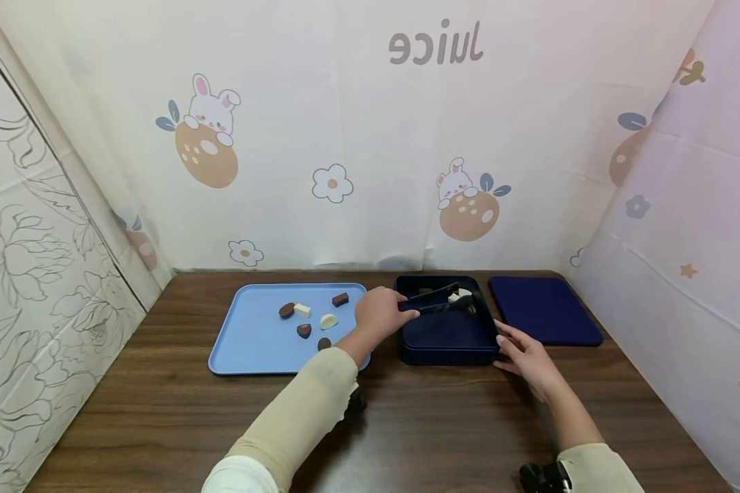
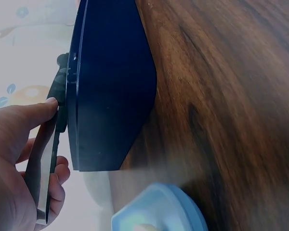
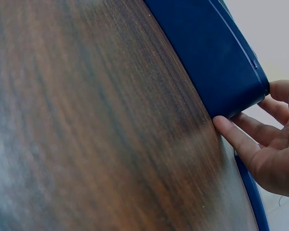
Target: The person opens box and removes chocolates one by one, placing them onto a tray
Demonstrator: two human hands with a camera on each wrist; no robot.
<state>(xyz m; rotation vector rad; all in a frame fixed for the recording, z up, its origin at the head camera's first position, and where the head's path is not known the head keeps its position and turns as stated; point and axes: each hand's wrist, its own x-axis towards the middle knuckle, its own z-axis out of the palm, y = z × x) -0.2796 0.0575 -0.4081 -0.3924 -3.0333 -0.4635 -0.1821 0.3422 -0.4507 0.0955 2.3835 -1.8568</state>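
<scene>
My left hand (image 1: pixel 377 316) grips a pair of tongs (image 1: pixel 462 303) with black tips, reaching over the dark blue box (image 1: pixel 447 357). In the left wrist view the thumb presses on the tongs (image 2: pixel 40 166) and the fingers curl behind them. Between or just beyond the tips is a white chocolate piece (image 1: pixel 464 294); whether it is pinched I cannot tell. Brown pieces show partly near the box's far side. My right hand (image 1: pixel 530 363) touches the box's right side, its fingers extended along the wall, as the right wrist view shows too.
Left of the box lies a light blue tray (image 1: pixel 247 352) with several brown and white chocolates, among them a heart-shaped piece (image 1: pixel 304 331). A flat navy lid (image 1: pixel 545 311) lies to the right of the box. A patterned curtain (image 1: pixel 370 123) hangs behind the wooden table (image 1: pixel 419 424).
</scene>
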